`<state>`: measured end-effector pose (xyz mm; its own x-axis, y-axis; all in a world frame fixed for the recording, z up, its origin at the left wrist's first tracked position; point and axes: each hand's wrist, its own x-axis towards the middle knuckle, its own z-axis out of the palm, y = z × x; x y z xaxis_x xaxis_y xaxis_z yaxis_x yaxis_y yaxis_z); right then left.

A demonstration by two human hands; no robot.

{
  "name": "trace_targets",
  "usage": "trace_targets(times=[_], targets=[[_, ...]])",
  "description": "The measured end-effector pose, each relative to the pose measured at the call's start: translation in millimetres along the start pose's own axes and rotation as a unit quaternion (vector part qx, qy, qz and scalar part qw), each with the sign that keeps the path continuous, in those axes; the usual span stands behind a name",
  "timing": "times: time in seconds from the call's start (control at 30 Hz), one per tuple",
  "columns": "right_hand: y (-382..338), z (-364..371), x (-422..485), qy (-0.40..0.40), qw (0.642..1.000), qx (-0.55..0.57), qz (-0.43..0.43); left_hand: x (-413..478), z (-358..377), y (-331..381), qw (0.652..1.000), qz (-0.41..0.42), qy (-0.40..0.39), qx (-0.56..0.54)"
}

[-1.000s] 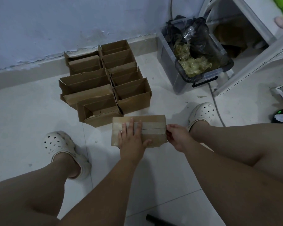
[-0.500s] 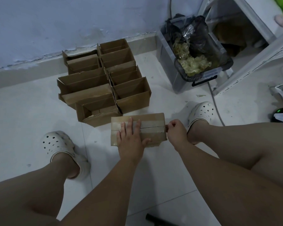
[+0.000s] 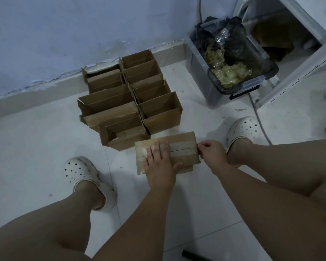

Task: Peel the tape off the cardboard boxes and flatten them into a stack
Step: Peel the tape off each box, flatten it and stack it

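Note:
A closed brown cardboard box [image 3: 183,140] lies on the white floor between my feet. A strip of clear tape [image 3: 181,146] runs along its top seam. My left hand [image 3: 160,164] lies flat on the box's left half, fingers straight, thumb on the near side. At the box's right end my right hand [image 3: 212,154] has its fingers curled and pinches at the tape's end. Behind the box stand several open cardboard boxes [image 3: 128,102] in two rows against the wall.
A clear plastic bin [image 3: 201,76] lined with a black bag holds crumpled tape at the back right, next to a white shelf frame [image 3: 297,59]. A cable [image 3: 260,121] runs past my right shoe. A dark object [image 3: 190,255] lies at the bottom edge.
My right hand has shifted up along the box's right end toward the tape strip. The left hand stays pressed on the box, which has barely moved.

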<state>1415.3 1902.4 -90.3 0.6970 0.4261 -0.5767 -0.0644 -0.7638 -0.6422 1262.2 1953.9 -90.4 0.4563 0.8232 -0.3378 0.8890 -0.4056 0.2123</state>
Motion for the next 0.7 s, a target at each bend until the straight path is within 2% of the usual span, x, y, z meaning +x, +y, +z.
trace_targets(times=[0.2, 0.33, 0.47, 0.57, 0.7], targets=[[-8, 2, -3, -0.024, 0.998, 0.062, 0.017, 7, 1, 2, 1.0, 0.013, -0.015, 0.012], [-20, 0, -6, -0.006, 1.0, 0.011, 0.0, 15, -2, 4, 1.0, 0.004, -0.018, 0.003], [-28, -2, -9, 0.025, 0.992, -0.116, -0.041, 15, -2, 6, 1.0, -0.001, -0.023, 0.003], [-32, -1, -11, 0.03, 0.988, -0.138, -0.059, 17, -3, 9, 1.0, -0.003, -0.013, 0.007], [-41, -2, -13, 0.025, 0.989, -0.137, -0.054, 14, 3, 21, 0.986, 0.167, 0.011, 0.01]])
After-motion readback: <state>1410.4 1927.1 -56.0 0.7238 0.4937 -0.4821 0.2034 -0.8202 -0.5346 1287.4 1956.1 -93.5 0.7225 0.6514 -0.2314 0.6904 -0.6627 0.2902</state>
